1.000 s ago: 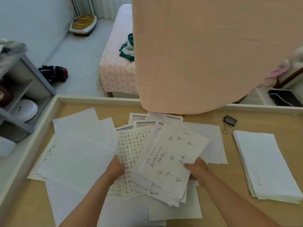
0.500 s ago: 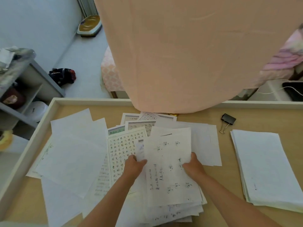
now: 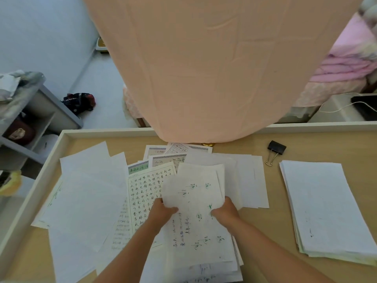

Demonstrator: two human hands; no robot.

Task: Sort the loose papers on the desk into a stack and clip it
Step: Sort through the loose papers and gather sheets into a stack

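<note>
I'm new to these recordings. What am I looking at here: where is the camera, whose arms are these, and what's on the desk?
No machine here: a person works with bare hands, and the pictures come from one wide-angle camera worn on their head, looking down. The arms entering from below are the wearer's own. The left hand and right hand both grip a bundle of handwritten sheets. Around it loose papers lie spread over the desk. A neater stack sits to the right, and a black binder clip lies untouched beyond it. The peach cloth hangs over the desk's far edge.
</note>
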